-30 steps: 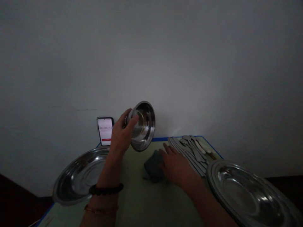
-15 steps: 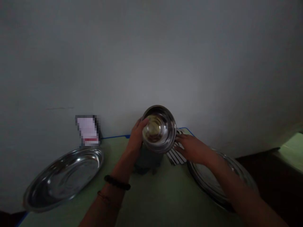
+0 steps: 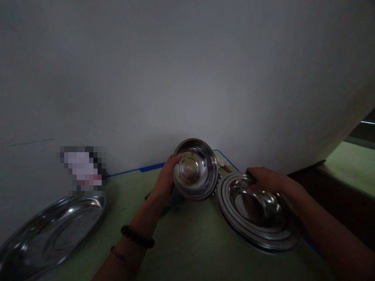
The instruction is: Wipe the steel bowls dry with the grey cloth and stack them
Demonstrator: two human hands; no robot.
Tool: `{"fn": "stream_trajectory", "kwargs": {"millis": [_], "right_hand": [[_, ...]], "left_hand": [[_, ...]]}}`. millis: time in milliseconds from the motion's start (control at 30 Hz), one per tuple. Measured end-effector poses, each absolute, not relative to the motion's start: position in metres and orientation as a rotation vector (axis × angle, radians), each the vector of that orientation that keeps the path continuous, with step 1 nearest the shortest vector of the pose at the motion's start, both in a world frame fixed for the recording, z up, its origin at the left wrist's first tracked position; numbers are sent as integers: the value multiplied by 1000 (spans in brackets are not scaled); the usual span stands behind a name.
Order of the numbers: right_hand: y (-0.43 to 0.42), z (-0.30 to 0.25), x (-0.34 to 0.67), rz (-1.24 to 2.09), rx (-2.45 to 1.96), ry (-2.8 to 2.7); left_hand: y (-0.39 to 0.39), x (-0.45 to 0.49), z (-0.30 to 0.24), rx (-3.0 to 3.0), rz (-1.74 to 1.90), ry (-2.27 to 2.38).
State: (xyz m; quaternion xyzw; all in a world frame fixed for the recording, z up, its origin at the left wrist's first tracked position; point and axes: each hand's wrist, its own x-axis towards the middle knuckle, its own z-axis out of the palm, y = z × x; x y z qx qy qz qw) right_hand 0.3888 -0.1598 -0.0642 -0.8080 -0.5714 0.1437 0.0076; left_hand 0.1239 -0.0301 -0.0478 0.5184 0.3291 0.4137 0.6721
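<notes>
My left hand (image 3: 166, 176) is closed on the rim of a round, shiny silver metal bowl (image 3: 202, 183), thumb over the lip and fingers behind; I hold it raised above the table (image 3: 187, 249) toward the blue-trimmed far edge, its open mouth tilted to face me. My right hand (image 3: 268, 179) is at the far rim of a stack of wide, shiny silver metal dishes (image 3: 231, 224) near the right edge, the thumb reaching inside the top one; I cannot tell whether it grips that rim or only rests there. A dark grey-green, soft cloth (image 3: 175, 200) lies on the pale green tabletop behind my left wrist, partly covered by the bowl. Near the far right corner, some pale, rounded utensil ends (image 3: 223, 162) show between the bowl and that corner, beside thin brown sticks (image 3: 227, 169). Toward the left edge sits a large, oval, silver metal basin (image 3: 63, 234), its hollow facing up. Behind it, by the far edge, a dark-framed phone with a pale screen (image 3: 82, 166) leans against the grey wall (image 3: 187, 78).
</notes>
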Motion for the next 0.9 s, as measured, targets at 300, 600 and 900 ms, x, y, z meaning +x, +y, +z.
{"fn": "stream_trajectory", "kwargs": {"millis": [300,600,900], "right_hand": [[-187,-48,366,844,-1773,-1624],[-187,-35,350,1024,-1595,-1476],[-152,-43,325,790,-1432,-899]], "left_hand": [[-25,126,-51,997,878,796],[-34,125,-44,975,720,748],[-37,120,-43,874,648,527]]}}
